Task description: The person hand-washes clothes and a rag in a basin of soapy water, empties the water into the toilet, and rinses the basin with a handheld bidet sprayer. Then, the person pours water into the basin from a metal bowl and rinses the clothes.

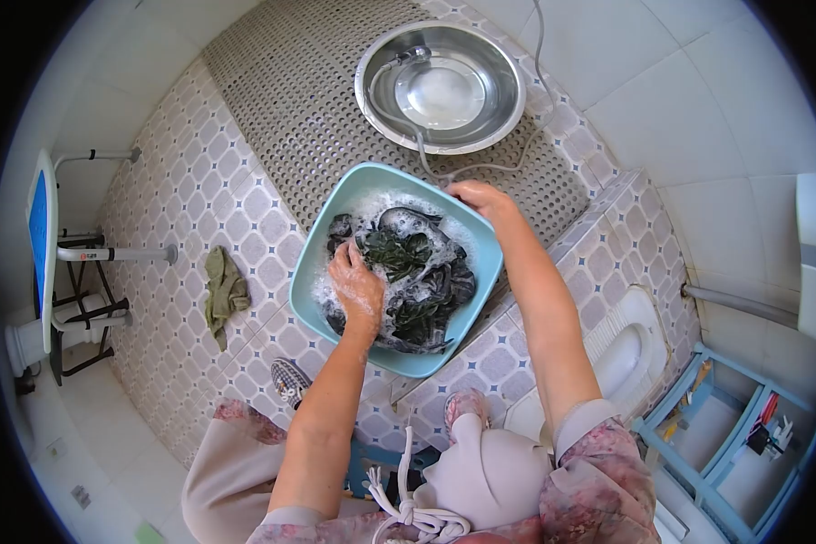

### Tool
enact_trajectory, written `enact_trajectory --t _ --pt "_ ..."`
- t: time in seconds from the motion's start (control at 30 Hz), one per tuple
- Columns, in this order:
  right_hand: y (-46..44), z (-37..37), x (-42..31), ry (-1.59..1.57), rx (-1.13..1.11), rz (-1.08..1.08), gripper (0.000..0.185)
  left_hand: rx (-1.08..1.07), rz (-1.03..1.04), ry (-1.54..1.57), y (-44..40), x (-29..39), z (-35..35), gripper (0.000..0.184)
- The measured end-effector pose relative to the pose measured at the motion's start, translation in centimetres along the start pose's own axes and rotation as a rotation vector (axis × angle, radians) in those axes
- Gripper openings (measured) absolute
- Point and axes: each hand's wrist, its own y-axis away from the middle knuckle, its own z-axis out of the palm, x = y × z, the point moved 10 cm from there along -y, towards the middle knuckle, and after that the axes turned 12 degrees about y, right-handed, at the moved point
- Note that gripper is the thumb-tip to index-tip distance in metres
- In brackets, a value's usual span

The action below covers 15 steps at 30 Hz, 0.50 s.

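Dark wet clothes (431, 290) lie in soapy, foamy water inside a light blue basin (302, 288) on the floor. My left hand (355, 286), dotted with suds, rests on the clothes at the left part of the basin, its fingers partly bent against the dark cloth; whether they pinch any of it is unclear. At the basin's upper right rim is my right hand (479, 196), its fingers curled at the edge and partly hidden by the hand itself.
A steel bowl (508, 113) holding a shower head (414, 55) and hose stands beyond the basin on a grey perforated mat (272, 82). A green cloth (224, 295) lies on the tiles. A stool is left; a squat toilet (630, 349) and blue rack (709, 471) are right.
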Motion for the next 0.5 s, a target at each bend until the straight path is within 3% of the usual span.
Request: enact_trajectory --t 0.13,0.27,0.37,0.4,0.5 --pt "1.1 0.8 -1.8 -0.166 -0.082 -0.307 0.032 -0.051 -0.041 0.062 0.4 -0.1 0.0 0.068" --pt "-2.1 2.8 -4.2 -0.165 -0.168 -0.397 0.034 -0.071 -0.089 0.117 1.4 -0.5 -0.1 0.070" --pt "-1.4 4.1 -7.8 -0.425 -0.160 -0.503 0.040 -0.044 -0.061 0.132 2.0 -0.9 0.1 0.070" --pt "-5.2 3.8 -6.6 -0.446 -0.244 -0.376 0.046 -0.040 -0.060 0.161 2.0 -0.9 0.0 0.071" --pt "-6.7 4.8 -9.0 -0.371 -0.229 -0.548 0.048 -0.025 -0.045 0.192 2.1 -1.3 0.3 0.072"
